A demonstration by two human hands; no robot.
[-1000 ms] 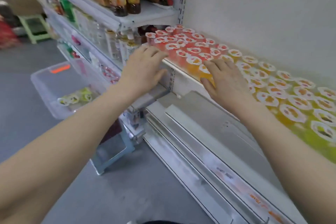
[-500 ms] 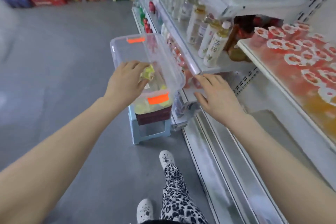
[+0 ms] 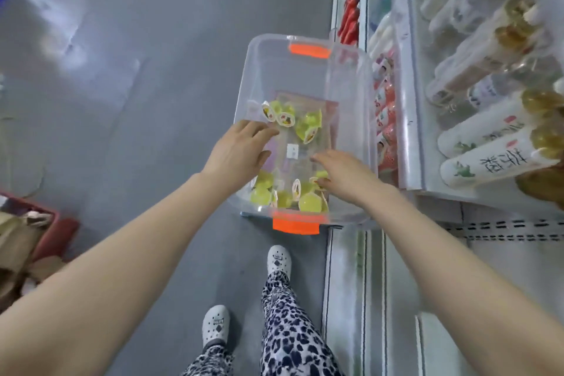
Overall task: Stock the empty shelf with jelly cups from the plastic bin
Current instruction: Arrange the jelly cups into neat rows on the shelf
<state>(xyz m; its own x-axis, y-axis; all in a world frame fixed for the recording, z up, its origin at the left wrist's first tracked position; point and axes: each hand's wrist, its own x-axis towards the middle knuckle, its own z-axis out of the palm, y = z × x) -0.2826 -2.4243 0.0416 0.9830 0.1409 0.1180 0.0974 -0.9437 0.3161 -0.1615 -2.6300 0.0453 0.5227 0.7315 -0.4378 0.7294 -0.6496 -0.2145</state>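
Both hands have dropped into the plastic bin (image 3: 305, 76), open fingers (image 3: 262, 131) beside jelly cups (image 3: 287, 195).

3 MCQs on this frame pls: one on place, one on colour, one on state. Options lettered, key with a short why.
1. Where does the plastic bin stand?
A. on the top shelf
B. on the floor side, left of the shelving
C. behind the person

2. What colour are the bin's latches?
A. orange
B. blue
C. black

3. What is the left hand doing?
A. closed on a bottle
B. resting on the shelf
C. open, reaching into the bin

Key: B, the bin sits beside the shelf unit at the aisle; A, both end latches are orange; C, fingers spread near the jelly cups, no grip yet, like the right hand.
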